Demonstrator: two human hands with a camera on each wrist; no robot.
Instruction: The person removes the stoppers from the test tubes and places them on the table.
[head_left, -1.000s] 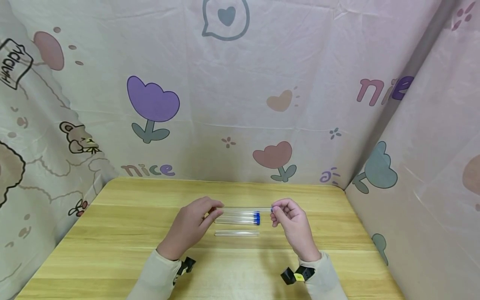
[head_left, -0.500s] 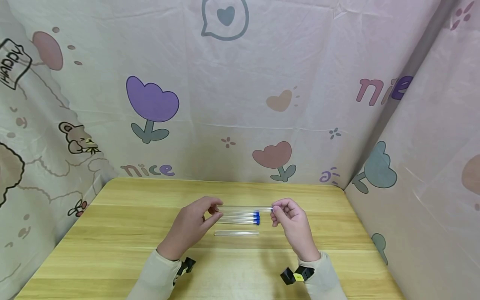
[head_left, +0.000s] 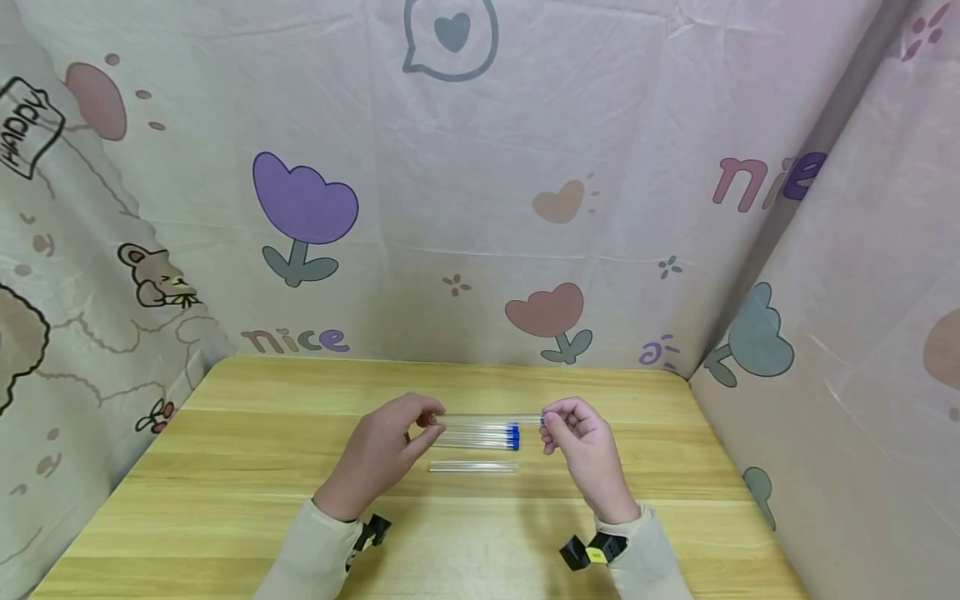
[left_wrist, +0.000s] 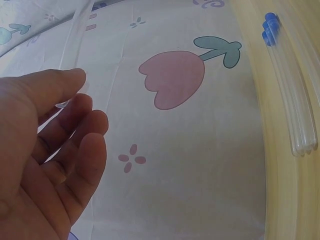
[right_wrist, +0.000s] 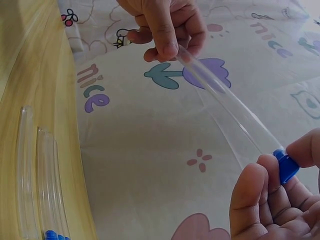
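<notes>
Between my hands a clear test tube (right_wrist: 231, 100) is held up off the table, lying roughly level across the head view. My left hand (head_left: 386, 446) pinches its bare rounded end between thumb and fingers. At the other end, the thumb and fingers of my right hand (head_left: 588, 450) pinch the blue cap (right_wrist: 286, 167), which sits on the tube's mouth. Just under the held tube, several capped test tubes (head_left: 476, 437) lie side by side on the table, blue caps toward the right. Nearer to me lies clear tubing (head_left: 472, 467) with no cap showing.
The light wooden table (head_left: 247, 500) reaches back to a patterned cloth wall (head_left: 450, 217), with cloth sides at left and right. Each wrist carries a small black camera, such as the right wrist camera (head_left: 576, 552).
Hardly anything differs. My left fingertips have shifted very slightly left at the tube's end, while my right hand keeps its pinch on the cap.
</notes>
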